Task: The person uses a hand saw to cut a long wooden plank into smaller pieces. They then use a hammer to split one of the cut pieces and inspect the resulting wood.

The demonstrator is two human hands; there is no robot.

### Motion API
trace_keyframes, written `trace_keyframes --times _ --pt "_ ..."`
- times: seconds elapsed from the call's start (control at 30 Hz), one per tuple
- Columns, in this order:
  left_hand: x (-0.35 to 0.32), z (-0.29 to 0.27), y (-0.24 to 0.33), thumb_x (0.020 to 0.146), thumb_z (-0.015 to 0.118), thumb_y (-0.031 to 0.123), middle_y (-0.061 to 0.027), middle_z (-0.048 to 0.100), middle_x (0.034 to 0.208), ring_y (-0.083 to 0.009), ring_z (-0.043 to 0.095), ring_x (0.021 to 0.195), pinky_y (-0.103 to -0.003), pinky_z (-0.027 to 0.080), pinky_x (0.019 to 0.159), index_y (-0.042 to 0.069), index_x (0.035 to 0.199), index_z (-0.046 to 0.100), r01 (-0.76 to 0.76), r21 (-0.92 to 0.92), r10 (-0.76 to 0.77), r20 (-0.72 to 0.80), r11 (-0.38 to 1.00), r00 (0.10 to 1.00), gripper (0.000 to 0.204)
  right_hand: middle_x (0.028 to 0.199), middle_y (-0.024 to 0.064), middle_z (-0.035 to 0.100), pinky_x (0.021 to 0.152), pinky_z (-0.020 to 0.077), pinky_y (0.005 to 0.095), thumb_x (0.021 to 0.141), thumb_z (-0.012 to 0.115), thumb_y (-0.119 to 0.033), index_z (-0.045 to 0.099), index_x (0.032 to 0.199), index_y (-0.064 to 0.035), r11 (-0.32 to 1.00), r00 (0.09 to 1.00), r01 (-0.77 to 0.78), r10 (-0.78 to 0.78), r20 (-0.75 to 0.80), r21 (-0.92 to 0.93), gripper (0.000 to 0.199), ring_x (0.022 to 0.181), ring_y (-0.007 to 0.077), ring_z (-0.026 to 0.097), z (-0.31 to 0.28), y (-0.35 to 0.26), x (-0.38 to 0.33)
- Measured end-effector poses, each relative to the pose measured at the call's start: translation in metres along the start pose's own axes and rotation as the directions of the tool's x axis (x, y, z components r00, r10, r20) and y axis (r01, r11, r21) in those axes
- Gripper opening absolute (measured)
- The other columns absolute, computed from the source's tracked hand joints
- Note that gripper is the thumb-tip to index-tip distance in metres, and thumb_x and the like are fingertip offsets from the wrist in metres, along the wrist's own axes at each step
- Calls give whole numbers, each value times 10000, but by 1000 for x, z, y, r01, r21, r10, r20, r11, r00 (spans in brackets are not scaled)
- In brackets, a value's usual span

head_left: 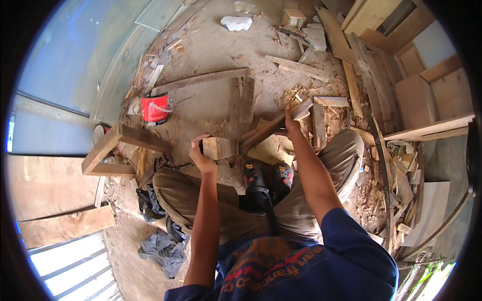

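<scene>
I sit with my knees spread, both arms reaching forward. My left hand (202, 154) is closed against the left end of a short, thick wooden block (220, 148), its fingers curled over the far side. My right hand (293, 125) grips a longer dark wooden piece (267, 132), which slants from beside the block up to the right. Whether the two pieces are joined cannot be made out. Behind them on the dirt floor lies an angled frame of wooden strips (201, 80). My dark clogs (254, 173) rest just below the wood.
A red bucket (154, 111) with a handle stands at the left. Near it is a three-sided wooden frame (113, 145). Black plastic (163, 251) lies lower left. Wood scraps and shavings (296, 95) litter the right, by stacked boards (411, 95). A white chunk (236, 23) lies far ahead.
</scene>
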State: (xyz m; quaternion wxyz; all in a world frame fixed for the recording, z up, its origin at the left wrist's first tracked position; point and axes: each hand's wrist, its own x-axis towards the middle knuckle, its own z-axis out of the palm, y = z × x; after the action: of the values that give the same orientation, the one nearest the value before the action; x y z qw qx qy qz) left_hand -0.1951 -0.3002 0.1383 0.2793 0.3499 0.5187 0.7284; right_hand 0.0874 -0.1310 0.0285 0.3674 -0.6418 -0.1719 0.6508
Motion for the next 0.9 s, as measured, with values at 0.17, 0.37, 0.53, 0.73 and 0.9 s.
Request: trace_keyframes --times 0.17,0.37,0.53,0.73,0.9 --pt "1 -1 -14 1024 303 475 -106 648 934 -211 615 876 -346 482 824 -10 1039 626 57 -96 -54 33 994 998 583 938 195 653 648 631 395 864 625 -606 464 1194 34 952 995 98 -99 -14 290 738 760 284 696 12 19 32" --pt "7 17 -10 1034 327 463 -101 640 903 -189 593 810 -329 466 772 -22 998 624 36 -10 -35 43 999 998 570 1162 233 652 971 482 463 918 572 -407 310 1482 -93 493 922 262 -383 64 -830 696 1100 420 609 11 71 58" --pt "6 20 -12 1028 361 414 -97 645 923 -188 592 827 -324 463 784 -18 982 638 66 38 -68 49 997 996 515 1319 217 577 1050 416 463 892 601 -470 263 1511 -79 526 937 294 -324 132 -798 807 1255 403 515 8 94 77" --pt "0 30 10 1011 436 350 -82 648 932 -170 582 839 -306 454 791 -5 986 640 121 78 -126 67 990 990 410 1425 216 482 1081 375 484 855 636 -543 244 1513 -54 557 948 220 -317 40 -801 909 1314 404 453 23 86 71" --pt "-6 50 9 1010 462 305 -64 643 930 -148 575 844 -296 452 776 5 999 639 152 42 -156 125 988 980 348 1404 225 498 1077 379 486 864 582 -477 218 1530 -69 509 934 231 -356 42 -829 862 1307 397 464 -4 79 83"
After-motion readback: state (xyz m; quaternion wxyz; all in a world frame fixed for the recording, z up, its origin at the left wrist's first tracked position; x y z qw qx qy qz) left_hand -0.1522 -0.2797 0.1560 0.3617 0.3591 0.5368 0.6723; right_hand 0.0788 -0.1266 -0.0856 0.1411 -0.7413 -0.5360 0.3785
